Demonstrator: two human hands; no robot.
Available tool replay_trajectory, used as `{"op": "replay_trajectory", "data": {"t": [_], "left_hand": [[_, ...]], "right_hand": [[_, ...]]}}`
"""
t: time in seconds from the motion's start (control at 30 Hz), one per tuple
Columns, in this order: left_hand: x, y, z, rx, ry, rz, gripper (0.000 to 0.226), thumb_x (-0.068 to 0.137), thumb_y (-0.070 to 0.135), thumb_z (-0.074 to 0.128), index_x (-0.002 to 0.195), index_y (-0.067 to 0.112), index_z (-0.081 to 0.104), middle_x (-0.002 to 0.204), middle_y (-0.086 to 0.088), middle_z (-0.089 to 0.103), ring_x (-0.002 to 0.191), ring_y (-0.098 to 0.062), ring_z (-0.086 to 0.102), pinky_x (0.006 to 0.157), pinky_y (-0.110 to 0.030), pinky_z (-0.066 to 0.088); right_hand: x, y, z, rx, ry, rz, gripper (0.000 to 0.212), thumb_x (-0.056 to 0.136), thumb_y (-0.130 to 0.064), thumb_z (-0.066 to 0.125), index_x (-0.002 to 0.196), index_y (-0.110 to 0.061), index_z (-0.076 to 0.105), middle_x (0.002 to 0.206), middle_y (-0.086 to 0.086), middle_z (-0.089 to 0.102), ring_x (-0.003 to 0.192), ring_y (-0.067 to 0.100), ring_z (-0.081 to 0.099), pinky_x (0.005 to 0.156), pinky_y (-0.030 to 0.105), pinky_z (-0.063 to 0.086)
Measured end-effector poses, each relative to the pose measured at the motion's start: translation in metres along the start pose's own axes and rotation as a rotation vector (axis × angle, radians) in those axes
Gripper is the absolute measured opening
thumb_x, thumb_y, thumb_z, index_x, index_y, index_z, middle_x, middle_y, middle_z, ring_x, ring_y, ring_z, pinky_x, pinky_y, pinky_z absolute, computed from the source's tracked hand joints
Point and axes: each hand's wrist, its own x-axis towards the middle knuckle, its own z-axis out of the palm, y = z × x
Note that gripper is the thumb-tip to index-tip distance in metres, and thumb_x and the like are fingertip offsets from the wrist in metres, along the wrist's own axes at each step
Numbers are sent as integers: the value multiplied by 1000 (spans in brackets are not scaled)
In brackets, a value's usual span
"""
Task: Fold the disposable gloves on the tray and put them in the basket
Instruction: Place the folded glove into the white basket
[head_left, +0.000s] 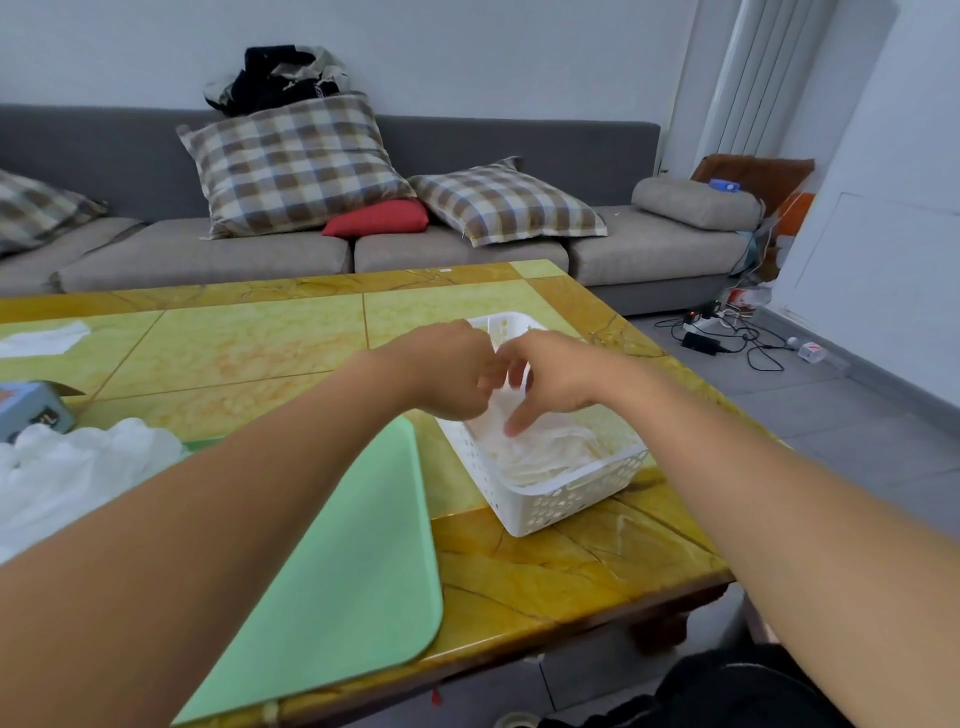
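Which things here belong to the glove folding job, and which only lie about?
Job: green tray, white basket, folded gloves in it, left hand, right hand.
Lying about: blue box, plaid cushions, red cushion, cables.

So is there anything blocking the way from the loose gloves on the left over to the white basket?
Nothing visible blocks it. Between the glove pile and the basket lies only the flat green tray, and the basket's top is open.

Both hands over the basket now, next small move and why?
Probably let go and draw both hands back. The left hand and right hand are over the white basket, a folded glove lies inside it, and the green tray looks bare.
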Motion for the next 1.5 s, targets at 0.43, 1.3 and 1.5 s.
{"op": "replay_trajectory", "data": {"t": [0.43, 1.3, 1.5], "left_hand": [[26, -9, 34, 68, -208, -237, 31, 94, 39, 50, 68, 22, 46, 76, 5, 48, 88, -24, 57, 71, -34, 43], [-123, -76, -6, -304, 301, -291, 26, 100, 26, 58, 124, 23, 66, 127, 5, 65, 114, -17, 59, 95, -30, 45], [-241, -137, -3, -341, 378, -675, 30, 94, 2, 53, 114, 17, 69, 113, 0, 68, 101, -16, 62, 86, -27, 45]], "right_hand": [[-16, -6, -1, 196, -296, 47, 14, 89, -17, 73, 103, -20, 77, 98, 0, 76, 86, 14, 69, 82, 28, 58], [0, -116, -7, -261, 242, -83, 35, 89, -22, 70, 123, -20, 68, 120, -3, 66, 103, 21, 64, 89, 41, 55], [30, -229, 100, -2, -7, -452, 46, 91, -37, 73, 133, -19, 64, 132, -1, 66, 116, 19, 62, 93, 28, 47]]}}
